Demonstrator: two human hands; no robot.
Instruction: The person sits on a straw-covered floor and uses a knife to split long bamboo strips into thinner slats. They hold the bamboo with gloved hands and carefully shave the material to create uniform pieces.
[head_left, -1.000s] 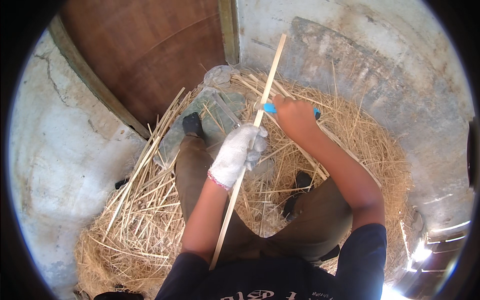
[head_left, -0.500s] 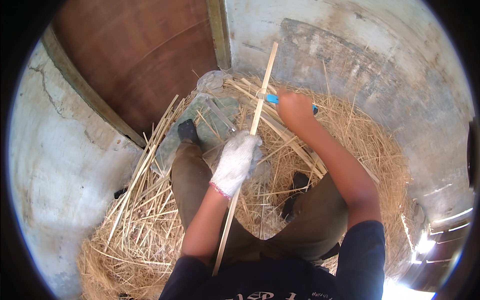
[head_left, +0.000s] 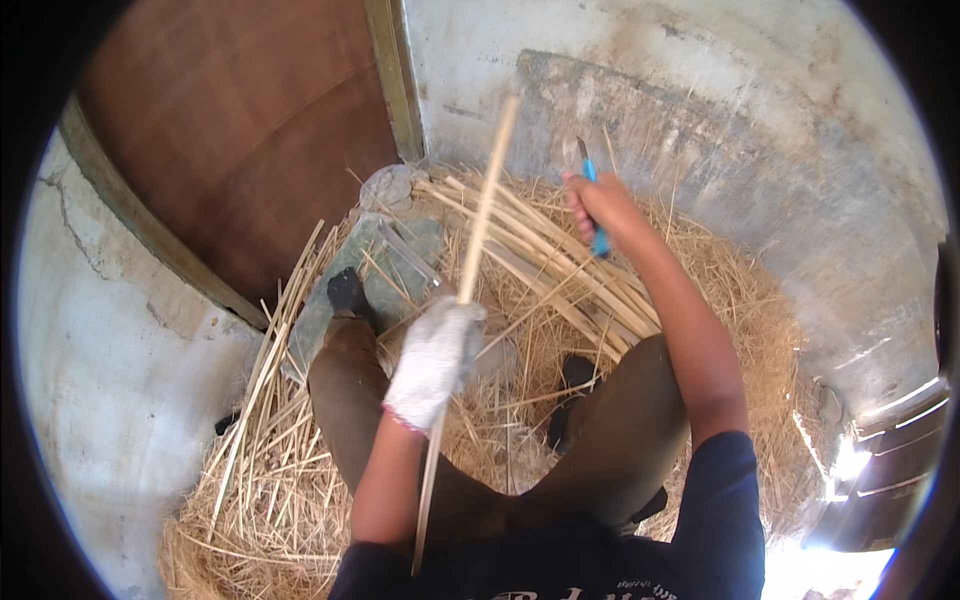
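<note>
Pale walls and one brown door bordered loose shavings. One gloved left hand gripped one long wooden strip, slanting up from the lap; one bare right hand, apart from it, clutched one blue-handled knife.

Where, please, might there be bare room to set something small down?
Only a small patch of the grey-green slab, between the dark-clad foot and the metallic bar, looks nearly bare; pale strips and straw crowd both sides of the slab.
</note>
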